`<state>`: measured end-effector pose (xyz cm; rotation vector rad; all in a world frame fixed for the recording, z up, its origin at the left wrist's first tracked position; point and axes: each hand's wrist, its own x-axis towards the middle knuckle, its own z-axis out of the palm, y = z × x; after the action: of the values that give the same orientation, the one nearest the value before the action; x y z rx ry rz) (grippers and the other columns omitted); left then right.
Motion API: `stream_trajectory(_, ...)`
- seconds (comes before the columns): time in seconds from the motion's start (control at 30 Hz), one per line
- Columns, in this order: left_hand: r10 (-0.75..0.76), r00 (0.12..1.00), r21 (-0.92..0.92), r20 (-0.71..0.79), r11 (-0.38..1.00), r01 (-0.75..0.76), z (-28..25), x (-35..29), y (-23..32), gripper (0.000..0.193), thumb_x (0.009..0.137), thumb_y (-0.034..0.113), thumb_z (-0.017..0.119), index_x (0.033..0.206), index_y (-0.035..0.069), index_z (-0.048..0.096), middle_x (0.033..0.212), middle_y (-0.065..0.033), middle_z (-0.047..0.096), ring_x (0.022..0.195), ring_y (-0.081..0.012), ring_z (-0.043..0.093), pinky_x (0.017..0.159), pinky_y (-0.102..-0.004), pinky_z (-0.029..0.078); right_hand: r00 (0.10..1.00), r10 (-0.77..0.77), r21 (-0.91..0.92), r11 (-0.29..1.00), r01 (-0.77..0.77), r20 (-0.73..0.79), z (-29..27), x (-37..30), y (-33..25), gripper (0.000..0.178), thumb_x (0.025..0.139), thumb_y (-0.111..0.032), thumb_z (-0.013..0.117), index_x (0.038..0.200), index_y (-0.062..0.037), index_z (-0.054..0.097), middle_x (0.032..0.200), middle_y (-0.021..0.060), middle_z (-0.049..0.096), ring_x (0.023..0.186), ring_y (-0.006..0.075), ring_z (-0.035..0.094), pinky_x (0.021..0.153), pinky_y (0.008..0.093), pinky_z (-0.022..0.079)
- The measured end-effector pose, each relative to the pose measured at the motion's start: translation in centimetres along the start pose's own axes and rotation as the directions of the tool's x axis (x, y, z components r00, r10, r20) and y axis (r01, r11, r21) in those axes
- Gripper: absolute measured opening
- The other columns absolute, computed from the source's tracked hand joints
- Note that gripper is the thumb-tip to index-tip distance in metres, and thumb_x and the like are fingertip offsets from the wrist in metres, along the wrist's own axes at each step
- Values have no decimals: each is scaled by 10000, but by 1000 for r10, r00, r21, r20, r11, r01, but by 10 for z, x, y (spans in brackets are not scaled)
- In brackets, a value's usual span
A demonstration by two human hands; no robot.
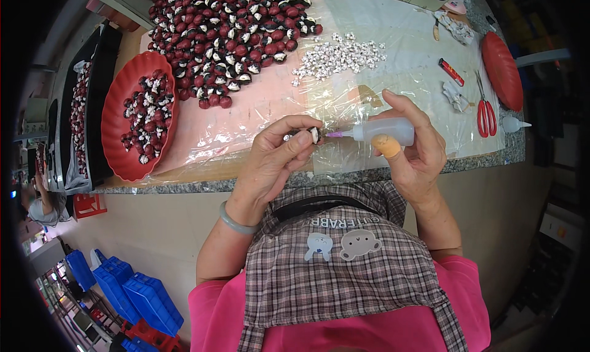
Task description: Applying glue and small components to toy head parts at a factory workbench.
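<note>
At frame centre, your left hand [279,150] pinches a small black-and-white piece [315,134], grip closed; your right hand [419,149] wraps the squeeze bottle [387,129], purple nozzle [337,134] facing the piece, seemingly for aim; white bits [340,58] lie upper centre, likely for reach.

The left hand [276,152] hides much of a small black-and-white piece [315,134]; the right hand's [421,152] thumb covers part of the squeeze bottle [384,128]. The top edge cuts off the red-black-white heap [227,39]. The scattered white bits [341,57] are too small to identify.
</note>
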<state>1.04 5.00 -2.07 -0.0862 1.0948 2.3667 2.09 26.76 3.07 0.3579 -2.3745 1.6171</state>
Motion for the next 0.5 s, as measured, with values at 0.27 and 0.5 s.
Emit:
stream_trajectory(0.27,-8,1000,-1,21,1000,8,-2,0,-2,283,906,146,619,1141,-6,578,925,-108,598,639,-49,404,519,-164,306,995,-94,-86,992,96,27,1,3,-2,473,774,-112,724,1199,16,561,972,163,668,836,245,679,747,316,526)
stream_trajectory(0.5,-16,999,0,27,1000,16,-3,1,-2,291,902,145,625,1143,-11,582,906,-93,599,639,-49,412,516,-165,306,960,-270,-173,945,278,66,2,6,-2,468,760,-85,727,1187,20,568,952,152,663,785,237,670,632,299,530)
